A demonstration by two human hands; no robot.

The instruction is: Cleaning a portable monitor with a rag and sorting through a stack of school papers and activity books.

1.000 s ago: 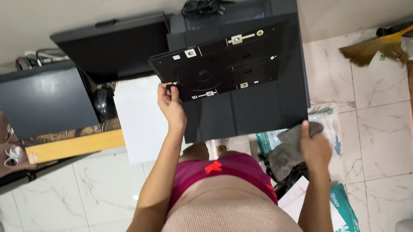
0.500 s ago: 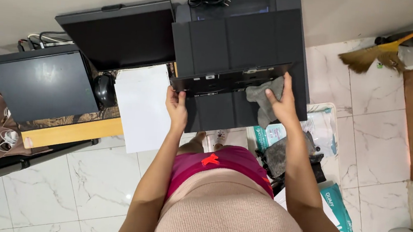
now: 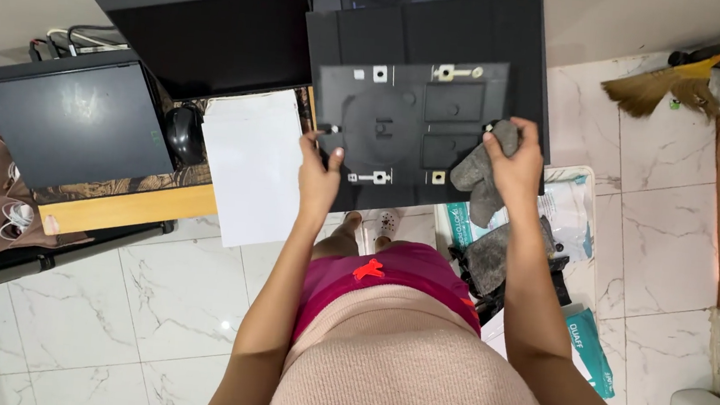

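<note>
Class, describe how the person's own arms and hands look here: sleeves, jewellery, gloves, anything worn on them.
Both arms are bare to the frame's lower edge, with no sleeves in view. The left hand and right hand wear no gloves, and no rings, watch or bracelets show. The fingers are bare; the image is too soft to judge the nails.

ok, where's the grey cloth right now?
In the head view the grey cloth is right of centre, held in the right hand against the right edge of the black panel, above the printer.
</note>
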